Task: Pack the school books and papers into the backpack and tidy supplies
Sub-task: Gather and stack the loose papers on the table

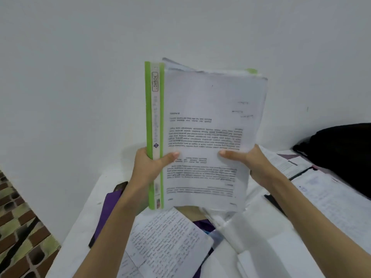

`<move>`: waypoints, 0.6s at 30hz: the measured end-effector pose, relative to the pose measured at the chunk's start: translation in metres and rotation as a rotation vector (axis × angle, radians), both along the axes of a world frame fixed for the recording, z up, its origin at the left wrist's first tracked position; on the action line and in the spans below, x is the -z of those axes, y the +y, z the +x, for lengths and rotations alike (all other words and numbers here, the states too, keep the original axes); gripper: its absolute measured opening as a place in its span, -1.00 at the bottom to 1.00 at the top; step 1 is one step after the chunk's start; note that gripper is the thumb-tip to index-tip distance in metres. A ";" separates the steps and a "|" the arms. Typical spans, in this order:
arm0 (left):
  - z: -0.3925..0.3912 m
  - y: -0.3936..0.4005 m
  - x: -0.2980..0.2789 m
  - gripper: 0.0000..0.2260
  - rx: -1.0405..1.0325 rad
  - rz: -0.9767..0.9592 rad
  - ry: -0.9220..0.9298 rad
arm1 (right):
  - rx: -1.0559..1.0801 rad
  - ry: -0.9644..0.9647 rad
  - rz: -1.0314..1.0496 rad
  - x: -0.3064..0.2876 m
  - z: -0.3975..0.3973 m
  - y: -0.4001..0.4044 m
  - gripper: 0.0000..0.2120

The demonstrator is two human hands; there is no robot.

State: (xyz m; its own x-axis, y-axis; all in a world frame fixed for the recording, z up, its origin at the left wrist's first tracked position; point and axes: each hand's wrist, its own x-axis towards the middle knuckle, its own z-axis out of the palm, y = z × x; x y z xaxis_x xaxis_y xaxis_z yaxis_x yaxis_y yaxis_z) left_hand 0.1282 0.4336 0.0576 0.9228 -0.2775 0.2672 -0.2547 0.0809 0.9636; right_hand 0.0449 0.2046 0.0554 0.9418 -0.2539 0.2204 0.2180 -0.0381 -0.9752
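A white table (84, 213) stood against a pale wall (80, 57), with a black backpack (339, 155) resting at its far right edge, well apart from the hands and partly cut off by the frame. Above the table, a person held upright a green-spined file folder (154, 127) stuffed with printed papers (208, 137), the top sheet facing the camera with its text upside down and too blurred to read. The folder sat between both hands, gripped near its lower half: the left hand (149, 167) was wrapped around the green spine, thumb pressed across the front of the top page, while the right hand (255, 165) clasped the opposite edge of the stack, thumb laid flat on the paper and the remaining fingers hidden behind the sheets. The spine's label was only partly legible. Beneath the raised folder, a handwritten sheet (166, 241) lay on the table over a purple folder (108, 213), much of which was covered by the left forearm. More printed pages (329, 197) lay spread to the right, near the backpack. A blurred white object (232, 235) lay just right of the handwritten sheet; what it was could not be made out. Patterned flooring (18, 227) showed at lower left.
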 end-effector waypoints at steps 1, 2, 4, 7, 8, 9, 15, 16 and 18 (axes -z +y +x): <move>-0.004 -0.013 -0.006 -0.82 0.056 -0.007 0.022 | -0.020 -0.013 0.060 -0.006 -0.012 -0.011 -0.54; -0.008 -0.026 -0.009 -0.80 0.113 -0.016 0.049 | -0.034 -0.007 0.114 -0.011 -0.023 -0.023 -0.54; -0.019 -0.055 -0.013 -0.77 0.209 -0.028 0.102 | -0.034 0.084 0.185 -0.022 -0.051 -0.047 -0.57; -0.039 -0.098 -0.014 -0.72 0.317 -0.040 0.169 | -0.036 0.209 0.168 -0.028 -0.093 -0.086 -0.62; -0.046 -0.113 -0.015 -0.68 0.361 -0.040 0.197 | -0.035 0.225 0.144 -0.029 -0.107 -0.098 -0.60; -0.051 -0.127 -0.014 -0.64 0.403 -0.036 0.227 | -0.026 0.231 0.135 -0.030 -0.120 -0.109 -0.57; -0.098 -0.235 -0.021 -0.51 0.654 0.052 0.409 | 0.148 0.155 0.130 -0.034 -0.191 -0.199 -0.43; -0.112 -0.260 -0.021 -0.53 0.691 0.076 0.417 | 0.166 0.144 0.151 -0.032 -0.206 -0.221 -0.43; -0.140 -0.306 -0.019 -0.60 0.734 0.096 0.417 | 0.166 0.119 0.202 -0.031 -0.238 -0.266 -0.43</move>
